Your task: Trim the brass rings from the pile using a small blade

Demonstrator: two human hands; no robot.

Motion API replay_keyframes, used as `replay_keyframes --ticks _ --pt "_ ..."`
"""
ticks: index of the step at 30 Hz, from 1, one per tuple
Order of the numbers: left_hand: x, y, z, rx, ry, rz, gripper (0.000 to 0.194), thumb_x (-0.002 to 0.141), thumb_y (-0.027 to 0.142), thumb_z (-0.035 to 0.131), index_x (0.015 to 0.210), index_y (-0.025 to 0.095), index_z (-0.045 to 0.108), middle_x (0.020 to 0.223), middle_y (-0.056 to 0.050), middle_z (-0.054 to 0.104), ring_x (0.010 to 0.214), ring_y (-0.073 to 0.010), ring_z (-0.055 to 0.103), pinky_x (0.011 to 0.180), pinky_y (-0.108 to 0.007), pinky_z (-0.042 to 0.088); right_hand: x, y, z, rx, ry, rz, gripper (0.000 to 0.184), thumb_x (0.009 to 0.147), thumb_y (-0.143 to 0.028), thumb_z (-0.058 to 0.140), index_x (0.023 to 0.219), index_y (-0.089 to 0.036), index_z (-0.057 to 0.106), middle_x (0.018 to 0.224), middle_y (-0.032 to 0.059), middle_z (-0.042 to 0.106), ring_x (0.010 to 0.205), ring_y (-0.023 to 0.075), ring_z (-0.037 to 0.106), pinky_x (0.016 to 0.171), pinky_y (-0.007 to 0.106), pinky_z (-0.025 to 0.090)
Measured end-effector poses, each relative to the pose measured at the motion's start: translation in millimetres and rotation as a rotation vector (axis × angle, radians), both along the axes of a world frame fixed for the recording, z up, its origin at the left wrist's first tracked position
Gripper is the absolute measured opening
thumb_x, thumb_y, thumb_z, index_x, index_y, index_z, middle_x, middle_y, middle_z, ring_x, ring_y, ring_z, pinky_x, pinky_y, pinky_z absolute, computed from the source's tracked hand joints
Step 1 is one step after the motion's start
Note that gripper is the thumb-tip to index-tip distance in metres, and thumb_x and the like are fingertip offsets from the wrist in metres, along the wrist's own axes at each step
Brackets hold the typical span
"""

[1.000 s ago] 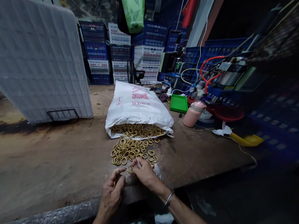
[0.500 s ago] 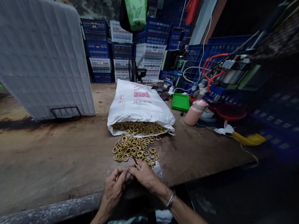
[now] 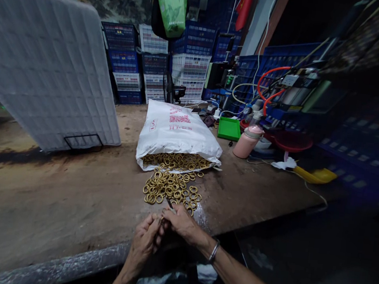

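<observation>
My left hand (image 3: 144, 242) and my right hand (image 3: 181, 223) meet at the near edge of the wooden workbench (image 3: 51, 199), fingertips pinched together. My right hand grips a thin dark tool (image 3: 170, 204) that pokes out toward the rings. What my left fingers pinch is too small to make out. Just beyond the hands lies a heap of brass rings (image 3: 170, 188), spilled from the open mouth of a white sack (image 3: 177, 131) lying on its side.
A grey quilted panel (image 3: 45, 63) leans at the left. A green tray (image 3: 229, 129), a pink bottle (image 3: 247, 141), a red dish (image 3: 293, 142) and a yellow scoop (image 3: 317, 176) sit at the right. Stacked blue and white crates (image 3: 170, 67) fill the back.
My hands have drawn together at the bench edge, the right one pulling back from the ring heap toward the left. The view has shifted slightly.
</observation>
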State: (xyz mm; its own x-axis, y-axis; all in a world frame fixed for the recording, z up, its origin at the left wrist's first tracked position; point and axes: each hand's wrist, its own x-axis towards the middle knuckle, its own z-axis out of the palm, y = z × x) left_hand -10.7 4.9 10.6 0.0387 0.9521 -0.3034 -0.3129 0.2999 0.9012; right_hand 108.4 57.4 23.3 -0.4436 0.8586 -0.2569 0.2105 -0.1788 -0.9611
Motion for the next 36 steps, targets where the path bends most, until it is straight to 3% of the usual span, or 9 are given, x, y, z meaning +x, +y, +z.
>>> replay_keyframes --ticks 3,6,9,14,24,30,36 --pt "1 -1 4.8 -0.019 -0.022 0.014 0.034 0.070 0.050 0.055 0.065 0.017 0.047 0.050 0.008 0.041 0.033 -0.0015 0.027 0.032 -0.014 0.017 1 3 -1.2 0.095 -0.078 -0.019 0.027 0.080 -0.029 0.037 0.058 -0.016 0.048 0.051 -0.0031 0.048 0.047 0.0070 0.041 0.046 0.017 0.029" --pt "2 0 8.7 -0.040 -0.028 0.063 0.034 0.068 0.050 0.057 0.069 0.018 0.046 0.050 0.009 0.042 0.033 -0.0014 0.027 0.032 -0.014 0.017 5 3 -2.1 0.311 -0.280 -0.066 0.022 0.079 -0.024 0.037 0.063 -0.016 0.051 0.055 -0.0021 0.050 0.052 0.0088 0.044 0.051 0.019 0.030" --pt "3 2 9.5 -0.053 -0.033 0.092 0.035 0.067 0.050 0.058 0.070 0.018 0.046 0.050 0.009 0.043 0.033 -0.0014 0.030 0.032 -0.013 0.019 9 -1 -4.1 0.527 -0.476 0.013 0.013 0.074 -0.017 0.041 0.071 -0.018 0.054 0.062 -0.0012 0.054 0.058 0.0106 0.046 0.054 0.020 0.028" --pt "3 4 4.0 -0.054 -0.047 0.120 0.039 0.061 0.051 0.063 0.075 0.018 0.046 0.050 0.008 0.049 0.032 -0.0017 0.035 0.032 -0.013 0.022 13 -9 -6.9 0.666 -0.687 0.139 0.025 0.065 -0.012 0.043 0.085 -0.021 0.054 0.070 0.0002 0.058 0.063 0.0134 0.049 0.056 0.023 0.025" --pt "4 4 0.7 -0.045 -0.004 0.136 0.041 0.059 0.054 0.062 0.070 0.019 0.044 0.048 0.009 0.048 0.031 -0.0015 0.035 0.030 -0.012 0.021 11 -12 4.0 0.695 -0.823 0.151 0.028 0.064 -0.010 0.042 0.088 -0.020 0.050 0.075 0.0016 0.060 0.067 0.0157 0.052 0.057 0.024 0.023" --pt "2 3 -4.7 -0.040 0.061 0.126 0.040 0.062 0.055 0.060 0.067 0.019 0.044 0.046 0.009 0.048 0.029 -0.0016 0.034 0.030 -0.012 0.021 10 -13 0.0 0.693 -0.816 0.174 0.027 0.065 -0.013 0.042 0.090 -0.019 0.050 0.076 0.0023 0.060 0.068 0.0157 0.052 0.057 0.024 0.024" --pt "3 -6 13.3 -0.020 -0.027 0.086 0.037 0.064 0.052 0.061 0.066 0.018 0.045 0.045 0.008 0.047 0.031 -0.0013 0.032 0.031 -0.013 0.019 25 5 -5.1 0.629 -0.941 0.070 0.026 0.067 -0.011 0.041 0.090 -0.017 0.051 0.074 0.0040 0.060 0.066 0.0149 0.052 0.056 0.024 0.023"
